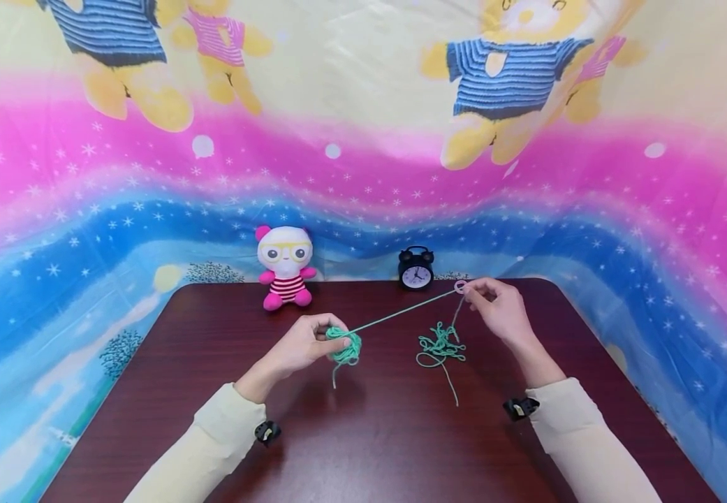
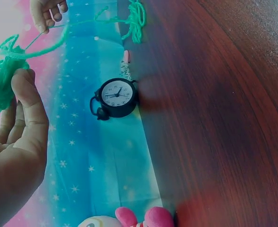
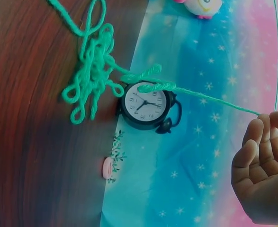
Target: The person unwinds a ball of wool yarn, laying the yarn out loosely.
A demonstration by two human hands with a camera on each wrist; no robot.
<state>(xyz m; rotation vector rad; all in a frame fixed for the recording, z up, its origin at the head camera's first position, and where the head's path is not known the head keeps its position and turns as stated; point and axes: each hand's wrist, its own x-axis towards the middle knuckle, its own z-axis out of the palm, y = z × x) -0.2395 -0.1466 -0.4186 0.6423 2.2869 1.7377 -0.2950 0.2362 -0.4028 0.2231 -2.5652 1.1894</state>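
My left hand (image 1: 303, 346) holds a small bundle of green yarn (image 1: 346, 347), thumb pressed on its near side, a short tail dangling below. From this bundle a strand (image 1: 404, 311) runs taut up to my right hand (image 1: 500, 307), which pinches it between thumb and fingertips. Below the right hand the yarn drops to a loose, looped tangle (image 1: 441, 344) that appears to lie on the table, one end trailing toward me. The right wrist view shows the pinched strand (image 3: 219, 100) leading to the tangle (image 3: 94, 71). In the left wrist view, the bundle (image 2: 4, 85) sits against the thumb.
A black twin-bell alarm clock (image 1: 415, 269) stands at the back of the dark wooden table (image 1: 363, 433). To its left sits a pink-and-white plush toy (image 1: 285, 269) with yellow glasses. A small pink ring (image 3: 108, 168) lies near the back edge. Patterned cloth (image 1: 363, 168) hangs behind.
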